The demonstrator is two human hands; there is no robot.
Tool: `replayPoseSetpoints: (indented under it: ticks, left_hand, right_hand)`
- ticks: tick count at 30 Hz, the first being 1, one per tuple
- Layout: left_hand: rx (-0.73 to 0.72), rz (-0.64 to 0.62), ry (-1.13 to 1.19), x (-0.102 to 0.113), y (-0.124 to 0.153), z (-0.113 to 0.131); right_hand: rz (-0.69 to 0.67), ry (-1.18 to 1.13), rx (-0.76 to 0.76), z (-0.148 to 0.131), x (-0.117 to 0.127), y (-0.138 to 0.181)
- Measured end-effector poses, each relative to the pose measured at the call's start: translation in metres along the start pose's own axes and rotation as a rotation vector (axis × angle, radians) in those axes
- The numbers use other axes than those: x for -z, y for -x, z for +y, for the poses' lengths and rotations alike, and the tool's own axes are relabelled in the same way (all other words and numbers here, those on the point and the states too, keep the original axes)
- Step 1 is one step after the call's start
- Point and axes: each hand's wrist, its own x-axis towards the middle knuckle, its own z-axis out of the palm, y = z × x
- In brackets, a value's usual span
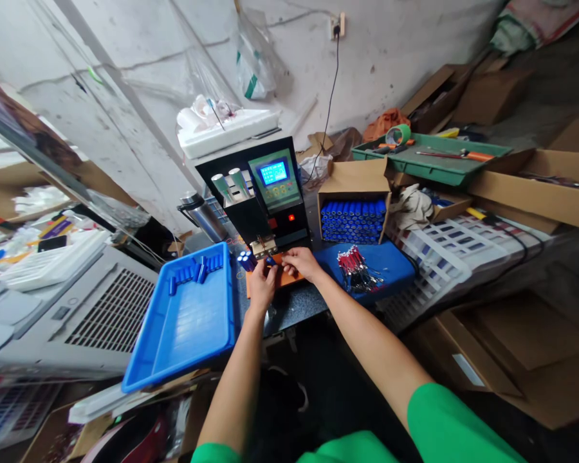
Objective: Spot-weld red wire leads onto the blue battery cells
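Observation:
A spot welder [251,193] with a lit screen stands against the wall. Under its electrodes [264,247], a blue battery cell [271,261] sits over an orange pad [289,279]. My left hand [261,283] is closed on this cell from the left. From the right, my right hand [302,262] pinches close beside the cell; whatever lies between its fingertips is too small to make out. Several blue cells with pale ends [246,259] stand just left of my left hand. A bundle of red and black wire leads [356,269] lies to the right on a blue surface [390,267].
A blue tray [229,308] at left holds several blue cells. Behind the leads, a cardboard box [354,186] is stacked with blue cells. A steel flask [203,215] stands left of the welder. A green tool tray [444,161] and a white crate [429,276] are at right.

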Motion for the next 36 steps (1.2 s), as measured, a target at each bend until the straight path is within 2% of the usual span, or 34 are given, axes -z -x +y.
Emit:
replayPoseSetpoints:
  ticks: [5, 9, 17, 24, 30, 36]
  left_hand:
    - [-0.037, -0.007, -0.002, 0.001, 0.000, -0.002]
    - [-0.029, -0.012, 0.019, 0.002, 0.001, -0.002]
    - [-0.039, -0.024, 0.159, -0.002, 0.001, -0.010]
    - [-0.052, -0.003, 0.115, -0.004, 0.002, -0.018]
    - [-0.059, 0.021, 0.083, -0.006, 0.003, -0.020]
    - [-0.056, 0.037, 0.037, -0.006, 0.004, -0.017]
  right_hand:
    - [0.005, -0.002, -0.046, -0.001, -0.002, 0.001]
    - [0.039, 0.004, -0.024, -0.005, -0.006, 0.004]
    - [0.074, -0.125, 0.024, -0.008, -0.029, 0.004]
    - [0.145, 0.002, 0.047, 0.004, -0.037, 0.001]
    - [0.214, 0.122, 0.140, 0.017, -0.035, -0.008]
    - [0.252, 0.256, 0.171, 0.012, -0.036, -0.006]
